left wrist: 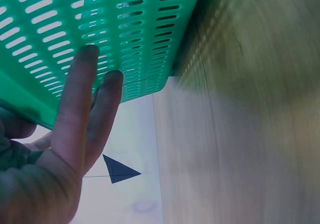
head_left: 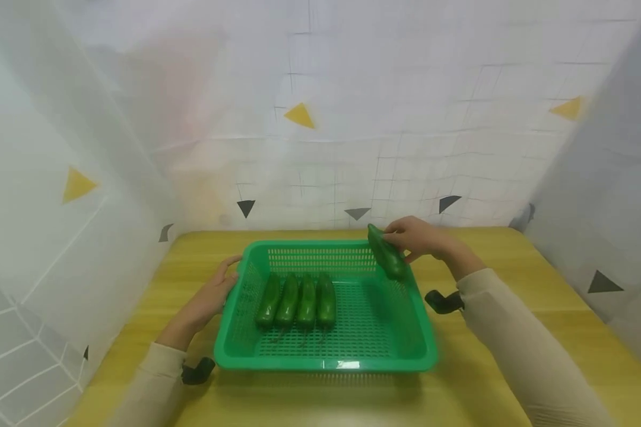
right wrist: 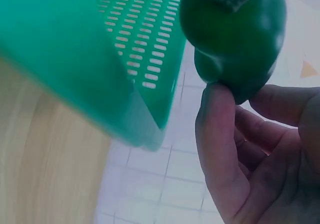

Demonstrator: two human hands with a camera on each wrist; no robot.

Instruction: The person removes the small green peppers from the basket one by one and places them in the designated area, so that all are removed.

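A green plastic basket (head_left: 326, 363) with slotted walls stands on the table. Inside it, toward the left, several long green peppers (head_left: 307, 305) lie side by side, stems toward the person. My right hand (head_left: 419, 237) pinches another green pepper (head_left: 387, 255) between thumb and fingers, tilted over the basket's back right corner; the right wrist view shows this pepper (right wrist: 240, 28) end-on. At the left side, my left hand (head_left: 213, 293) holds the basket's rim, and in the left wrist view its fingers (left wrist: 75, 114) lie along the outer slotted wall (left wrist: 135, 38).
The yellow wood-grain table (head_left: 486, 332) extends to both sides of the basket. Behind it hangs a pale wall covering (head_left: 352, 89) with yellow and dark triangles. Dark straps (head_left: 443, 301) sit at both wrists.
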